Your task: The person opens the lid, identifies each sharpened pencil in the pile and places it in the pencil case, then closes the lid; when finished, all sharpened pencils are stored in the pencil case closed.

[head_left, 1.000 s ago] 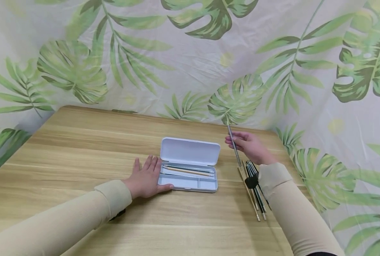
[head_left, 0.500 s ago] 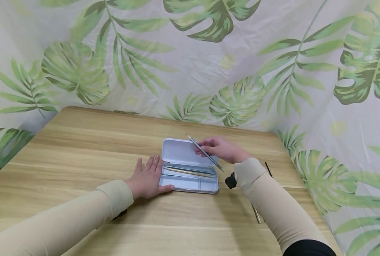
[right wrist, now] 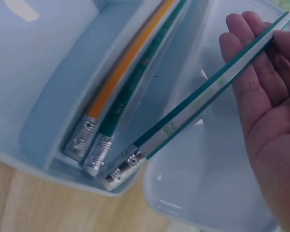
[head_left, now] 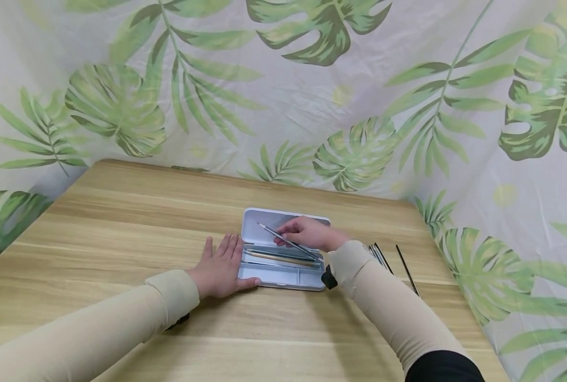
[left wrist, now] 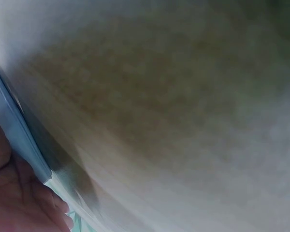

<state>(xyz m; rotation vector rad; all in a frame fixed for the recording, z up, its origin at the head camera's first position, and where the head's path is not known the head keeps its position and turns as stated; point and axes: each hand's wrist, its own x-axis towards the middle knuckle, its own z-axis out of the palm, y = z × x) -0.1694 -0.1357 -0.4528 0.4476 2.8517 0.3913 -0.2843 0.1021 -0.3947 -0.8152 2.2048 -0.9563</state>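
An open pale-blue pencil case point(head_left: 269, 274) lies on the wooden table, its lid tipped back. My left hand point(head_left: 218, 270) rests spread along the case's left end, thumb at the front edge; its palm point(left wrist: 19, 200) shows beside the case in the left wrist view. My right hand point(head_left: 307, 233) pinches a green-and-white pencil point(right wrist: 198, 96) near its pointed end, slanting over the case. In the right wrist view its eraser end reaches the corner of the back compartment. A yellow pencil point(right wrist: 130, 58) and a dark green pencil point(right wrist: 135, 79) lie in that compartment.
Several more pencils point(head_left: 381, 257) lie to the right of the case, partly hidden by the right sleeve point(head_left: 388, 297). A dark pencil point(head_left: 407, 269) lies apart from them, near the table's right edge. A leaf-patterned cloth point(head_left: 283, 95) hangs behind the table.
My right hand has carried the pencil leftward from the pencils on the right to over the case, and lowered its eraser end into it. The left hand has stayed put.
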